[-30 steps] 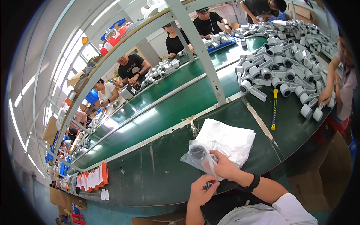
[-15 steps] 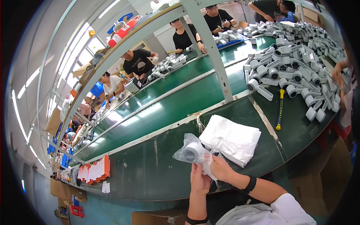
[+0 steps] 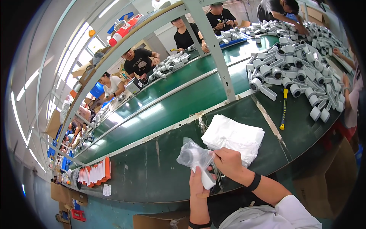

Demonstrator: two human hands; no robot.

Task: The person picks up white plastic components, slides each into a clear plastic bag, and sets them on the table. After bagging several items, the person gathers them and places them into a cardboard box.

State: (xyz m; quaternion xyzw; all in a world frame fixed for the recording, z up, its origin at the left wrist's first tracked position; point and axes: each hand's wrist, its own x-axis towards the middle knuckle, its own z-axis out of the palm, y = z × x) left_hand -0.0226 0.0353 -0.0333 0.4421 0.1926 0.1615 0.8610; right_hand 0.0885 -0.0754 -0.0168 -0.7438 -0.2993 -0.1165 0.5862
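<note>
A white and grey plastic device with a round head and a flat handle sits partly inside a clear plastic bag. My left hand is closed around the handle, which sticks out of the bag toward me. At the bag's right side, my right hand pinches the film between thumb and fingers. Just beyond my hands lies a stack of white plastic bags on the dark green table.
To the right is a large heap of similar devices, with a yellow-and-dark utility knife before it. A metal post rises at the conveyor belt. Orange-and-white cards stand at left. Several co-workers sit across the belt.
The device's handle now shows below the bag, in my left hand. My right hand has shifted slightly up and right and pulls at the film. At the far right, a co-worker's hands have moved.
</note>
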